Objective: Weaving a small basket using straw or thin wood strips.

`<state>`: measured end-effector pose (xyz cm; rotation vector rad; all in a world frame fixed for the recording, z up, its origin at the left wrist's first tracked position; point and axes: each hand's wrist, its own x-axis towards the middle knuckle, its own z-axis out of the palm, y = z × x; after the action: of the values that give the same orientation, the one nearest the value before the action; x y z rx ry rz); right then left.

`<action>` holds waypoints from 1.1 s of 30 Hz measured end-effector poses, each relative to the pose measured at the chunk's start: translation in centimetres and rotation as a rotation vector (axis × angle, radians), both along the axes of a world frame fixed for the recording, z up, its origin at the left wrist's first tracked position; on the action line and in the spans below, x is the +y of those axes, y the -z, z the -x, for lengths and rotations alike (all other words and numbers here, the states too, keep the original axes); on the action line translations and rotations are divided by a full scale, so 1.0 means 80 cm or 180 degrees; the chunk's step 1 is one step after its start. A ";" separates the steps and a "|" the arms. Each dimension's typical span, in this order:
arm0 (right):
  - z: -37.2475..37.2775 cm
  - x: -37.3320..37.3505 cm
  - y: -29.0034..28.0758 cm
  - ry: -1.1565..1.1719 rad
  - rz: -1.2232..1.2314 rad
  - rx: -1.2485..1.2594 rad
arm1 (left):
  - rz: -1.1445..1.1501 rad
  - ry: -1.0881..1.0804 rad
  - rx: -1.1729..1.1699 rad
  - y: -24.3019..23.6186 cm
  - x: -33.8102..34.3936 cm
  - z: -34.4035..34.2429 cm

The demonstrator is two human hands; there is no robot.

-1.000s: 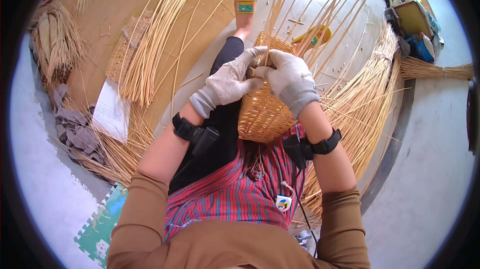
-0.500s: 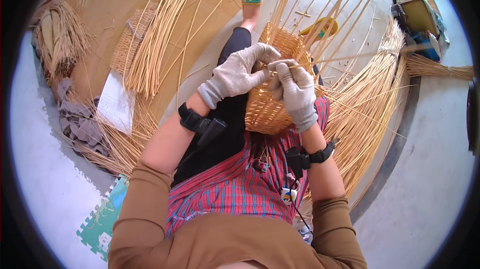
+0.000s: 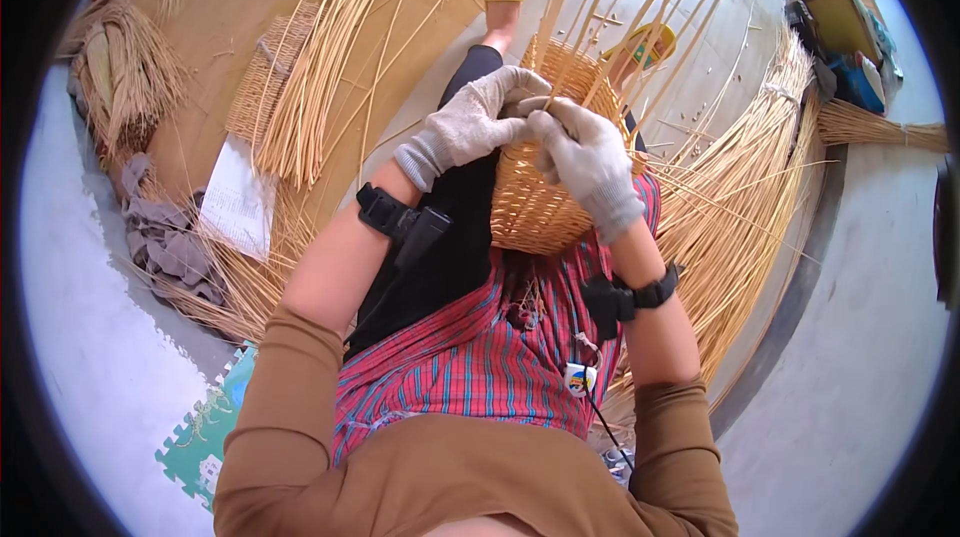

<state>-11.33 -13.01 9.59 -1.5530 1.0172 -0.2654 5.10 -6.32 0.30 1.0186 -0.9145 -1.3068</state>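
A tan woven basket [image 3: 532, 217] with long pale upright strands [image 3: 655, 12] rests between my legs, on a red striped cloth [image 3: 460, 377]. My left hand [image 3: 470, 122], in a pale work glove, is closed at the basket's upper rim, with fingertips around the base of the strands. Beside it my right hand [image 3: 590, 162], gloved too, pinches a strand at the same rim, fingers curled over the weave. The exact point where the fingertips meet is partly hidden by the hands.
Loose reed bundles lie at left [image 3: 125, 67] and right [image 3: 730, 237]. A woven mat [image 3: 265, 77], white paper [image 3: 235, 197] and grey cloth [image 3: 170, 247] are at left. A green foam mat [image 3: 190, 447] lies lower left; assorted items [image 3: 835, 22] pile at upper right.
Both hands have shifted slightly upward on the basket. My right hand rotated and curled its fingers over the rim, and the upright strands around it have moved.
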 end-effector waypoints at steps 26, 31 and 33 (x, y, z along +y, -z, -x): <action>0.048 -0.009 -0.003 0.0583 0.1575 -0.1523 | 0.0319 -0.0676 -0.1985 -0.056 0.017 0.035; -0.001 -0.040 -0.010 0.0384 0.1962 -0.0891 | -0.0045 -0.0520 -0.1876 -0.062 0.012 0.028; -0.001 -0.043 0.004 0.1094 0.1232 -0.1433 | -0.0139 -0.0410 -0.1904 -0.063 0.009 0.025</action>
<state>-11.27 -16.45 9.25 -1.5476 0.8968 -1.0544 3.08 -5.64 5.36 1.5171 -1.2413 -0.9242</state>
